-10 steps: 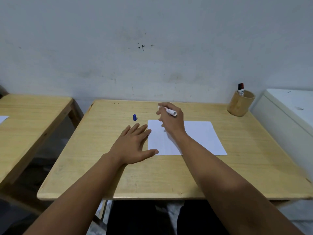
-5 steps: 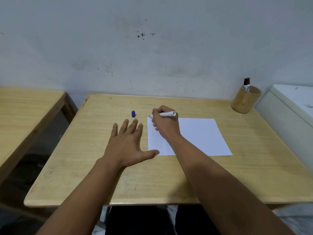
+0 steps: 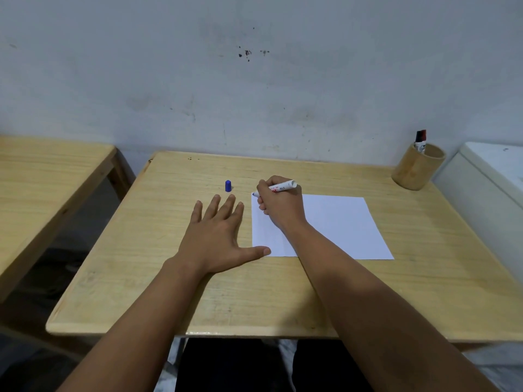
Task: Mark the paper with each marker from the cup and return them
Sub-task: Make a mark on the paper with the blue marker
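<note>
Right hand (image 3: pixel 278 203) fingers closed round blue marker (image 3: pixel 280 188), tip at paper (image 3: pixel 334 224) corner; left hand (image 3: pixel 218 236) splayed flat, thumb pinning sheet — best light, short stroke.

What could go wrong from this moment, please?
The marker tip sits at the far-left corner of the paper, so a stroke may run onto the table. The left hand lies mostly beside the sheet, so it may slide. The blue cap stands loose and could be knocked away.
</note>
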A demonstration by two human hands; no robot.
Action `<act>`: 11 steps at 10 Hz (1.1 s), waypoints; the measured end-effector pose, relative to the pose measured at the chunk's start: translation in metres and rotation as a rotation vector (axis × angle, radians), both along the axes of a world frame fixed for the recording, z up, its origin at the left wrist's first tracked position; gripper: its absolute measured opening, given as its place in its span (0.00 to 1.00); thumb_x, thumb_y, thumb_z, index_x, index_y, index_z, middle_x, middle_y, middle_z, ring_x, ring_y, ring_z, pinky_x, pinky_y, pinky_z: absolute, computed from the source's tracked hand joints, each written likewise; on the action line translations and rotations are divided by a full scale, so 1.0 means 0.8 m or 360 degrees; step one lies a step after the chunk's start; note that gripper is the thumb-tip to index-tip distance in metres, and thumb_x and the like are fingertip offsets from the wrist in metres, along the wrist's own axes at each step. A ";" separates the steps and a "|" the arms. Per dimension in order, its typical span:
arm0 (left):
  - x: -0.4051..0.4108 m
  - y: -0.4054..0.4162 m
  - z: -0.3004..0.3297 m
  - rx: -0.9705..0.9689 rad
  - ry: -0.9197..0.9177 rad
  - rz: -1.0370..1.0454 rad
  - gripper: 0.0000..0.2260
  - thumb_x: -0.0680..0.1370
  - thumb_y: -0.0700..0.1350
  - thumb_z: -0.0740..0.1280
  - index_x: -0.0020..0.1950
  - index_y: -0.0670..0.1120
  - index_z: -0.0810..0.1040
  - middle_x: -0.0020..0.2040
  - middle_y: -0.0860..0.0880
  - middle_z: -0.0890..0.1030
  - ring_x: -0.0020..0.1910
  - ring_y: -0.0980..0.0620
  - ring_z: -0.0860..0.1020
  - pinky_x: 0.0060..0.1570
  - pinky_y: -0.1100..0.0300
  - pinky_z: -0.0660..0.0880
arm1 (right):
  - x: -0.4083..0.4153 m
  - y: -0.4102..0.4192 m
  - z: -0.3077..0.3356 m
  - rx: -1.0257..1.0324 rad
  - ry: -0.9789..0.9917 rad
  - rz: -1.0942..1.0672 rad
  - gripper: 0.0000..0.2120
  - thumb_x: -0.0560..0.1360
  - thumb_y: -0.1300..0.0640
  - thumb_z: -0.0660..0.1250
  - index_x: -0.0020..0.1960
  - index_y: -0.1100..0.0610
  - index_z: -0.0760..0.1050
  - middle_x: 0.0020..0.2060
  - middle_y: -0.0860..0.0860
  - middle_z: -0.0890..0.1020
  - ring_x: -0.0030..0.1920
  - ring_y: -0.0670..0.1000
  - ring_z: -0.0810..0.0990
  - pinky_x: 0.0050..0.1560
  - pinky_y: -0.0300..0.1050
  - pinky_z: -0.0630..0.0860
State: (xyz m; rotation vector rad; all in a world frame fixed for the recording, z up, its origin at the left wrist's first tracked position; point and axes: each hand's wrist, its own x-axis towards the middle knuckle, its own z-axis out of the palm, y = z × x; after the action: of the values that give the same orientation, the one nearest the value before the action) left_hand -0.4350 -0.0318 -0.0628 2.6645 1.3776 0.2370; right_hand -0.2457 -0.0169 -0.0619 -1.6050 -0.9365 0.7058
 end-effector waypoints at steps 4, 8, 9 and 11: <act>0.001 0.001 -0.002 0.0008 -0.0031 0.0006 0.58 0.63 0.87 0.47 0.84 0.52 0.56 0.86 0.51 0.51 0.85 0.47 0.44 0.80 0.38 0.41 | 0.001 0.002 0.002 -0.0061 -0.0022 0.0015 0.14 0.69 0.47 0.68 0.36 0.58 0.77 0.33 0.54 0.88 0.31 0.54 0.86 0.39 0.56 0.85; 0.012 0.059 0.033 -0.0036 -0.0929 0.0501 0.21 0.80 0.53 0.67 0.73 0.58 0.74 0.65 0.55 0.77 0.60 0.54 0.79 0.52 0.53 0.75 | 0.008 0.004 0.032 0.0022 0.0629 0.0188 0.13 0.82 0.50 0.76 0.48 0.57 0.76 0.33 0.53 0.81 0.30 0.50 0.75 0.28 0.40 0.72; 0.018 0.079 0.037 -0.0069 -0.0698 0.0486 0.15 0.81 0.51 0.66 0.67 0.54 0.82 0.61 0.52 0.82 0.59 0.48 0.79 0.50 0.53 0.75 | 0.011 -0.002 0.051 -0.0032 0.0511 0.0275 0.17 0.80 0.43 0.76 0.48 0.56 0.78 0.32 0.51 0.81 0.27 0.48 0.75 0.27 0.39 0.71; 0.025 0.091 0.054 -0.0324 -0.0955 0.0566 0.05 0.79 0.43 0.70 0.46 0.52 0.84 0.47 0.53 0.87 0.48 0.48 0.83 0.47 0.54 0.78 | 0.027 -0.014 0.081 0.0064 0.0239 0.0340 0.05 0.78 0.59 0.78 0.49 0.55 0.83 0.36 0.52 0.88 0.29 0.46 0.83 0.30 0.40 0.78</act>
State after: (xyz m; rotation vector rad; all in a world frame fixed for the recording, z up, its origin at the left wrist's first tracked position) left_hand -0.4148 0.0409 -0.0195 1.9317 1.5333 0.8053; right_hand -0.2241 -0.0281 0.0028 -1.4087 -1.0140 0.9360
